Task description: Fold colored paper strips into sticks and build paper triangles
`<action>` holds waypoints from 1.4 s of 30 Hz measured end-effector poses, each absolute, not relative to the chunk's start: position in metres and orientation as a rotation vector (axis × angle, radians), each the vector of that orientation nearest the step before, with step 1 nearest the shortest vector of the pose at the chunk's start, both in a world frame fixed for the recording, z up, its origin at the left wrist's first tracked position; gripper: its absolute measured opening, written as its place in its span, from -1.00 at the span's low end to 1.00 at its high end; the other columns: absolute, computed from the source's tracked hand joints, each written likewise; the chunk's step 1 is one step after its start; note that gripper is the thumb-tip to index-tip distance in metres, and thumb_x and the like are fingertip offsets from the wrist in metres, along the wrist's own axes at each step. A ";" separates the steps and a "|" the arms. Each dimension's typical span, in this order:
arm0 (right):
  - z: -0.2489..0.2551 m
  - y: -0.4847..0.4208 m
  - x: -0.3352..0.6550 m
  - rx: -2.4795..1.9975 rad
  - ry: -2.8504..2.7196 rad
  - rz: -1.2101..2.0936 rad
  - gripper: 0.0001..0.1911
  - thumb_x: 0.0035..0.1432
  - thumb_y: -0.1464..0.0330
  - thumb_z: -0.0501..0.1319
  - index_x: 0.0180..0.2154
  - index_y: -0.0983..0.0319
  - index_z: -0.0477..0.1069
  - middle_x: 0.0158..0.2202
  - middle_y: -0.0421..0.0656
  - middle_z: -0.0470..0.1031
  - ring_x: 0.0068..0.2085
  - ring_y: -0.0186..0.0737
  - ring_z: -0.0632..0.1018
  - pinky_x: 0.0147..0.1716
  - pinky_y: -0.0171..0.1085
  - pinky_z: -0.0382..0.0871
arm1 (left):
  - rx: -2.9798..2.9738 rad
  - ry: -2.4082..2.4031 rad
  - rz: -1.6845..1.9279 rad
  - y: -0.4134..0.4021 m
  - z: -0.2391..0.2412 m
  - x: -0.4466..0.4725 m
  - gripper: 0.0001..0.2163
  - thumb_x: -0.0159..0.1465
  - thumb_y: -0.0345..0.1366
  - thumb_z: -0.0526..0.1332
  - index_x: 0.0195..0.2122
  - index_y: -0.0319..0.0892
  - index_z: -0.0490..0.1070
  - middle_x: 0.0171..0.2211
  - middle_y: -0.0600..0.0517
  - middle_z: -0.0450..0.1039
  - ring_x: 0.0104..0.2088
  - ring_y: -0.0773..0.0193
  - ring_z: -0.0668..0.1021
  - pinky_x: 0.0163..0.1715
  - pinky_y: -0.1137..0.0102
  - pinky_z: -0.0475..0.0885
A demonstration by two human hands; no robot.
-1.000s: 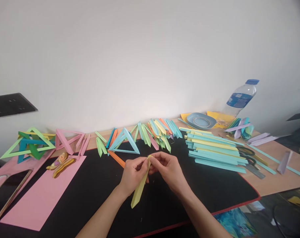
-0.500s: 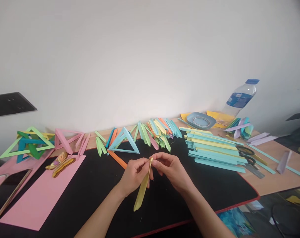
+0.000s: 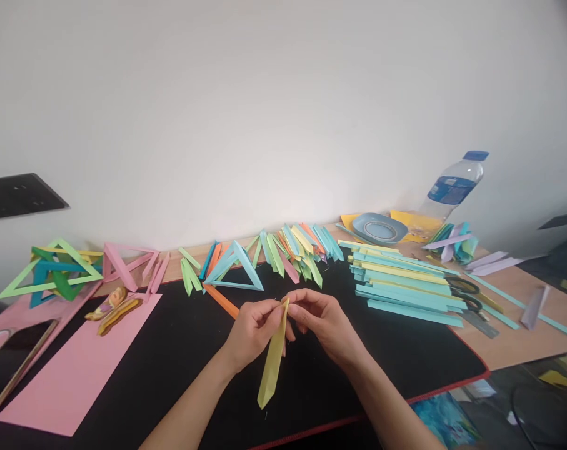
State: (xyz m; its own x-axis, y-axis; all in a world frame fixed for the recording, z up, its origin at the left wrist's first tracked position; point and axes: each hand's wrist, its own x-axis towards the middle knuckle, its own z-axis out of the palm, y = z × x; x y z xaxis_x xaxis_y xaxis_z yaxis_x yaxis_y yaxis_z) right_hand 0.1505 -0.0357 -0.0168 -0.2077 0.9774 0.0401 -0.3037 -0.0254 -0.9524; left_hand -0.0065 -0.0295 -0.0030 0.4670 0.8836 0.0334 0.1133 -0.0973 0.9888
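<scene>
A folded yellow paper strip [image 3: 272, 369] hangs down over the black desk mat [image 3: 180, 362], its pointed lower end toward me. My left hand [image 3: 259, 325] pinches the strip's upper end between thumb and fingers. Close against it, my right hand [image 3: 318, 317] grips the same tip with thumb and forefinger. The exact fold at the tip is hidden by the fingertips. Just beyond my hands lie an orange folded strip [image 3: 221, 300] and a light blue paper triangle frame [image 3: 236, 269].
Several blue and yellow strips [image 3: 400, 284] lie at right beside scissors [image 3: 468, 294]. Behind are a pile of folded strips [image 3: 297, 247], a blue dish [image 3: 379, 228] and a bottle [image 3: 456, 181]. At left are a pink sheet [image 3: 81, 369], a doll-like figure [image 3: 112, 309] and paper frames [image 3: 53, 275].
The yellow strip's lower end has swung slightly right and toward me, showing more of its broad face. Both hands stay pinched at its upper end.
</scene>
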 end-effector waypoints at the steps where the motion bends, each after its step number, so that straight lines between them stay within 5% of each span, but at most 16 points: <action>1: -0.018 -0.036 0.151 -0.840 -1.125 1.496 -0.70 -0.04 0.19 0.34 -0.34 0.28 0.48 -0.48 -0.22 0.43 -0.54 -0.45 0.35 -0.55 -0.41 0.21 | 1.570 0.907 0.830 -0.030 -0.003 -0.006 -0.72 0.29 -0.18 0.08 -0.36 -0.27 0.47 -0.61 0.04 0.47 -0.68 0.35 0.51 -0.69 0.51 0.40; 10: -0.019 -0.037 0.151 -0.751 -1.057 1.563 -0.72 -0.08 0.22 0.37 -0.45 0.27 0.40 -0.60 -0.30 0.29 -0.59 -0.44 0.30 -0.56 -0.35 0.20 | 1.815 0.856 0.827 -0.034 -0.002 -0.004 -0.70 0.31 -0.24 0.03 -0.37 -0.23 0.53 -0.59 0.02 0.49 -0.61 0.34 0.54 -0.59 0.52 0.41; 20: -0.011 -0.044 0.147 -0.993 -1.129 1.315 -0.64 -0.09 0.11 0.34 -0.39 0.28 0.45 -0.42 -0.15 0.45 -0.38 -0.27 0.46 -0.44 -0.31 0.44 | 2.018 1.127 1.041 -0.031 -0.011 -0.005 -0.74 0.27 -0.25 0.10 -0.44 -0.21 0.53 -0.61 0.06 0.42 -0.64 0.42 0.35 -0.64 0.53 0.24; 26: -0.012 -0.043 0.146 -0.939 -1.005 1.387 -0.68 -0.04 0.14 0.32 -0.44 0.29 0.43 -0.52 -0.19 0.42 -0.52 -0.35 0.42 -0.51 -0.30 0.42 | 1.530 0.984 0.855 -0.031 -0.004 -0.004 -0.60 0.30 -0.10 0.00 -0.39 -0.26 0.53 -0.51 -0.03 0.51 -0.57 0.28 0.51 -0.50 0.40 0.46; 30: -0.012 -0.045 0.144 -0.963 -1.011 1.365 -0.64 -0.06 0.10 0.31 -0.44 0.28 0.44 -0.52 -0.20 0.39 -0.54 -0.34 0.41 -0.59 -0.32 0.39 | 1.448 0.957 0.825 -0.029 -0.003 -0.003 -0.69 0.23 -0.11 0.14 -0.31 -0.24 0.55 -0.43 -0.03 0.56 -0.50 0.22 0.57 -0.44 0.36 0.52; 36: -0.013 -0.046 0.144 -1.001 -1.120 1.326 -0.64 -0.02 0.08 0.28 -0.43 0.28 0.47 -0.38 -0.14 0.45 -0.51 -0.35 0.46 -0.48 -0.30 0.43 | 1.439 1.047 0.835 -0.030 -0.004 -0.003 -0.71 0.21 -0.12 0.17 -0.38 -0.24 0.55 -0.59 0.04 0.48 -0.66 0.32 0.52 -0.68 0.50 0.43; 42: -0.020 -0.045 0.143 -1.063 -1.139 1.240 -0.70 0.03 0.15 0.26 -0.43 0.28 0.44 -0.42 -0.16 0.43 -0.52 -0.36 0.44 -0.51 -0.33 0.35 | 1.423 1.035 0.845 -0.030 -0.004 -0.004 -0.71 0.21 -0.12 0.18 -0.36 -0.26 0.53 -0.59 0.03 0.48 -0.68 0.34 0.51 -0.71 0.52 0.41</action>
State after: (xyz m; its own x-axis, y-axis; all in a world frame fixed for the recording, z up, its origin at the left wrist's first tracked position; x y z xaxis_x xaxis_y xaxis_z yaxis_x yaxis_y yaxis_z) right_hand 0.1432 -0.0450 -0.0197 -0.0067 0.9985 0.0543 -0.1389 0.0529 -0.9889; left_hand -0.0037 -0.0299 -0.0036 0.3573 0.9321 -0.0596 0.1287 0.0141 0.9916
